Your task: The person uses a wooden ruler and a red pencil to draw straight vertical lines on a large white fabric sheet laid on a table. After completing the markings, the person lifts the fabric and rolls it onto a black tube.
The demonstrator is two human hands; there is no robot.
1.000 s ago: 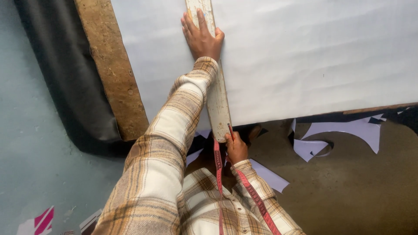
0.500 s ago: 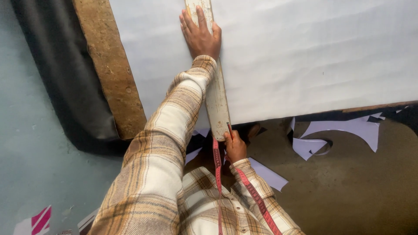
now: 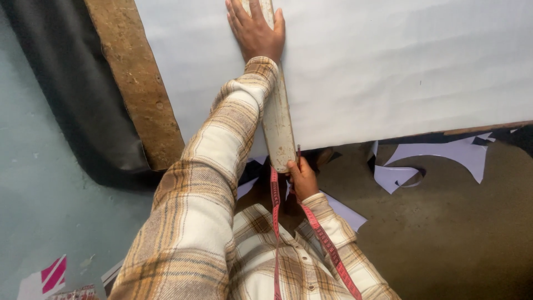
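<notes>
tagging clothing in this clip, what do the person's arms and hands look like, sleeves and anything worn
Both arms are covered by long sleeves of a plaid flannel shirt in cream, tan and brown, with buttoned cuffs at the wrists. The left hand and right hand are bare: no gloves, and no rings or watch show. A red tape measure hangs around the neck over the shirt front.

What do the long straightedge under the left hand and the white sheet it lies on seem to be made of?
The straightedge looks like wood in worn, chipped pale paint: brownish patches show through. The white sheet looks like matte paper or thin card: flat, smooth, with a crisp cut edge. It could be stiff fabric.
</notes>
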